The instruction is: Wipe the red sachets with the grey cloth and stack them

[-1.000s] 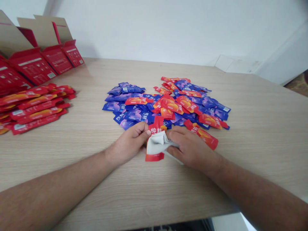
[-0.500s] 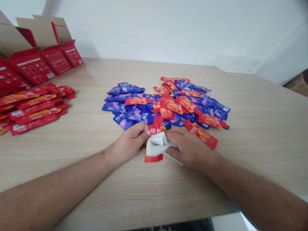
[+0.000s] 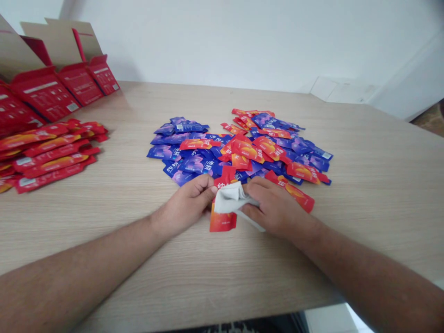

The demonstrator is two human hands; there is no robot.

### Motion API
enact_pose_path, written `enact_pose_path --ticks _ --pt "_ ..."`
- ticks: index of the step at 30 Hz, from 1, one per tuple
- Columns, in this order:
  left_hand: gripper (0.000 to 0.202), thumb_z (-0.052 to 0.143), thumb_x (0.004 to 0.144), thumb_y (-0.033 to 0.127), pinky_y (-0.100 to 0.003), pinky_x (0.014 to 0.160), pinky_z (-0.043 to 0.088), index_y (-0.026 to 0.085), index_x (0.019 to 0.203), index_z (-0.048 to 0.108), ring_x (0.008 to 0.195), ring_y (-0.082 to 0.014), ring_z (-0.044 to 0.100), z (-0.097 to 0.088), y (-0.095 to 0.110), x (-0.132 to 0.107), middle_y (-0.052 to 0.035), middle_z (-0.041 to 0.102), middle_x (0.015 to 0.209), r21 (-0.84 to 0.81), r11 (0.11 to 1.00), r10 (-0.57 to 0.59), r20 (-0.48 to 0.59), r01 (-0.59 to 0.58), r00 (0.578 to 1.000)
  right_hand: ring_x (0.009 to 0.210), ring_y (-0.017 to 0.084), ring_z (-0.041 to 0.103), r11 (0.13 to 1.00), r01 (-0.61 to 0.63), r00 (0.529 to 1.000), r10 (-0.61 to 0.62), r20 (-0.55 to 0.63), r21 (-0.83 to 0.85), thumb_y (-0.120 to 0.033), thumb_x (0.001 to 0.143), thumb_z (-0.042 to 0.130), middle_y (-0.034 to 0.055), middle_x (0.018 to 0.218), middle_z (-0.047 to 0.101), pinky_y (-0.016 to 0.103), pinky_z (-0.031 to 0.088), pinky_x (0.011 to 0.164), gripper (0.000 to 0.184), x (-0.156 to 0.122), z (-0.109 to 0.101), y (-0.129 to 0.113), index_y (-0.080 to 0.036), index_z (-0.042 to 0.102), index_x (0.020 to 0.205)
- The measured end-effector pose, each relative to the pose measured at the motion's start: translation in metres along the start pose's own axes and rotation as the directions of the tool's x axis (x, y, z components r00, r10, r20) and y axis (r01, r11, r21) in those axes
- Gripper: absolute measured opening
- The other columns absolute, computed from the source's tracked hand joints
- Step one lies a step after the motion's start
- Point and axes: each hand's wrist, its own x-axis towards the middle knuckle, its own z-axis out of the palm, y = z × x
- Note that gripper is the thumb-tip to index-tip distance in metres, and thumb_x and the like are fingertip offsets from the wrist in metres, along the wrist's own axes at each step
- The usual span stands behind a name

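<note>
My left hand (image 3: 197,197) pinches the left edge of a red sachet (image 3: 223,222) with orange fruit printed on it, held over the front of the table. In my right hand (image 3: 268,203) is a bunched white cloth (image 3: 229,198), its fingers closed around it. The cloth lies across the middle of the sachet and hides part of its white lettering. Just beyond my hands spreads a loose pile of blue sachets (image 3: 196,164) and red sachets (image 3: 246,150). One red sachet (image 3: 298,195) from the pile lies close by my right hand.
Red cardboard boxes (image 3: 46,95) with raised flaps stand in a row at the back left. In front of them, red sachets (image 3: 55,152) are stacked in a heap. The wooden table (image 3: 138,282) meets a white wall (image 3: 215,41) at the back.
My right hand has moved the cloth slightly up the sachet, uncovering more of the fruit print below and covering more of the lettering. My left hand keeps its grip.
</note>
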Motion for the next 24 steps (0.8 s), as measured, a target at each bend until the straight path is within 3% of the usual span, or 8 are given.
enact_pose_path --ticks 2,7,12,16,21,24 --pt "0.035 0.067 0.097 0.048 -0.02 0.053 0.037 0.02 0.086 0.051 0.057 -0.0077 0.043 0.0004 0.0002 -0.0002 0.0059 0.051 0.069 0.001 1.0 -0.005 -0.004 0.005 1.0 0.101 0.025 0.064 0.999 -0.033 0.999 0.033 -0.036 0.007 -0.03 0.101 0.062 0.0092 0.109 0.067 0.038 0.053 0.087 0.012 0.0003 -0.0001 0.0011 -0.019 0.064 0.107" --pt "0.038 0.068 0.096 0.053 -0.021 0.054 0.04 0.02 0.087 0.051 0.06 -0.0091 0.047 0.0008 -0.0003 -0.0003 0.004 0.055 0.073 -0.027 1.0 -0.004 0.007 0.004 1.0 0.102 0.025 0.064 0.996 0.088 0.995 -0.088 0.053 0.008 -0.029 0.1 0.064 0.0074 0.109 0.067 0.04 0.053 0.09 0.01 0.0 -0.0003 -0.0012 -0.021 0.064 0.106" --pt "0.038 0.068 0.096 0.052 -0.019 0.052 0.036 0.02 0.085 0.05 0.056 -0.0075 0.042 0.0012 0.0006 -0.0003 0.006 0.05 0.069 -0.012 1.0 -0.011 -0.006 0.011 1.0 0.1 0.026 0.065 0.999 -0.052 0.997 0.052 -0.055 -0.012 -0.03 0.102 0.062 0.0102 0.11 0.067 0.04 0.054 0.086 0.013 0.0002 -0.001 -0.0007 -0.019 0.063 0.108" --pt "0.04 0.069 0.095 0.054 -0.02 0.052 0.038 0.02 0.086 0.05 0.058 -0.0087 0.044 0.0013 0.0018 -0.0006 0.0047 0.052 0.071 -0.028 1.0 -0.005 0.017 0.005 1.0 0.102 0.025 0.065 0.997 0.08 0.995 -0.08 0.061 0.0 -0.028 0.1 0.064 0.0074 0.108 0.067 0.04 0.053 0.089 0.009 -0.0007 -0.001 -0.0022 -0.021 0.064 0.105" --pt "0.038 0.067 0.096 0.052 -0.02 0.054 0.04 0.019 0.086 0.051 0.059 -0.0083 0.045 0.0004 0.0023 -0.0013 0.0044 0.052 0.072 0.025 1.0 -0.001 0.012 0.001 1.0 0.095 0.025 0.065 0.997 -0.073 0.994 0.07 -0.083 -0.025 -0.032 0.101 0.064 0.0089 0.106 0.067 0.038 0.052 0.082 0.012 0.0001 -0.0024 -0.001 -0.02 0.063 0.103" --pt "0.037 0.066 0.097 0.051 -0.02 0.054 0.039 0.02 0.085 0.05 0.059 -0.0086 0.044 -0.0001 0.0013 -0.001 0.0044 0.051 0.071 0.025 1.0 0.01 0.016 -0.01 1.0 0.098 0.025 0.064 1.0 0.028 1.0 -0.029 -0.01 -0.007 -0.03 0.1 0.065 0.0077 0.105 0.067 0.037 0.052 0.085 0.01 -0.0008 -0.0021 -0.0024 -0.021 0.063 0.102"
